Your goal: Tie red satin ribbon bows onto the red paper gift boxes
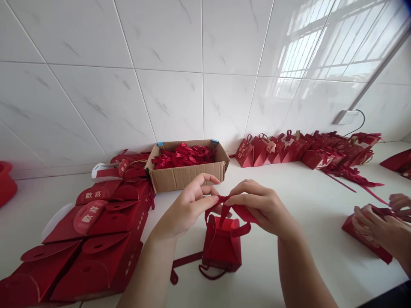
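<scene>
A small red gift box (221, 249) stands on the white table in front of me. Above its top, red ribbon (224, 209) is looped and crossed. My left hand (195, 203) pinches the ribbon between thumb and fingers, with other fingers raised. From the right, my right hand (257, 203) grips the ribbon too, close to the left fingertips. A wider red piece hangs under the right fingers. Beside the box's left foot lies a flat dark red strap (188, 261), and a thin cord curves at its base.
A cardboard carton (186, 177) of red ribbons stands by the tiled wall. Larger red boxes (105, 252) fill the left side. Finished-looking small boxes (272, 149) line the wall at right. A co-worker's hands (379, 226) hold a red box at the far right.
</scene>
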Motion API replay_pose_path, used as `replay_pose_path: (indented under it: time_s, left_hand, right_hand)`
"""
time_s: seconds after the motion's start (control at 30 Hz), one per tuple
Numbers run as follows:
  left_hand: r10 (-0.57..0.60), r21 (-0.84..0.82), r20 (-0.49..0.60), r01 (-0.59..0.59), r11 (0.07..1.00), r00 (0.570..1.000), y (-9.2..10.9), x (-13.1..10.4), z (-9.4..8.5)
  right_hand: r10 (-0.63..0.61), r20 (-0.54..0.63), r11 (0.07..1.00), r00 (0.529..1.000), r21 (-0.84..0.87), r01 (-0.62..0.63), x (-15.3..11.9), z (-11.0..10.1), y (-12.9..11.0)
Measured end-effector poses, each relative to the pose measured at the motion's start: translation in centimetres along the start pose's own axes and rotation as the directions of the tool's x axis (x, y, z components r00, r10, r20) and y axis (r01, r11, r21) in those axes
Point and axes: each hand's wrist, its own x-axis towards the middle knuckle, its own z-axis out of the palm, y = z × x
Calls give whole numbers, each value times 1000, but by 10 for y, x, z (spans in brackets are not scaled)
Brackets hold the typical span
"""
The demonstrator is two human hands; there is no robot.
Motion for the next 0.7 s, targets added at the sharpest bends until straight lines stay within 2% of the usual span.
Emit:
replay_pose_path:
  time_s: [0.17,0.27,0.3,0.37,0.47,0.53,0.6,0.7]
  left_hand:
    - [44,54,-26,-43,998,999,1,1,2]
    - [174,261,-80,-148,954,982,1,0,4]
    - [253,372,-115,-194,908,961,0,-1,5]
    - [441,601,-166,-264,754,882,-1,-3,6]
    - [664,816,-126,-304,492,737,-1,-8,5]
    - [728,880,-80,-295,372,680,0,-11,2]
    - [745,917,-59,-259,303,665,0,-15,-4]
    - [715,954,-63,-168,248,696,-4,-24,-23]
  right_hand:
    - [-30,-27,989,999,-148,26,0,3,0]
    - [8,-28,996,1000,-88,-11,-1,2,2]
    - [33,-22,998,999,-46,-34,-2,0,3]
    - [83,-16,996,996,35,-82,-3,-5,3]
    - [135,-43,987,990,93,-130,-10,-14,1]
    - [181,-58,979,982,104,-174,-19,-20,-1]
    - [250,-62,963,966,118,-242,-33,-23,-2]
    - [386,-62,914,921,163,-372,-65,-24,-1]
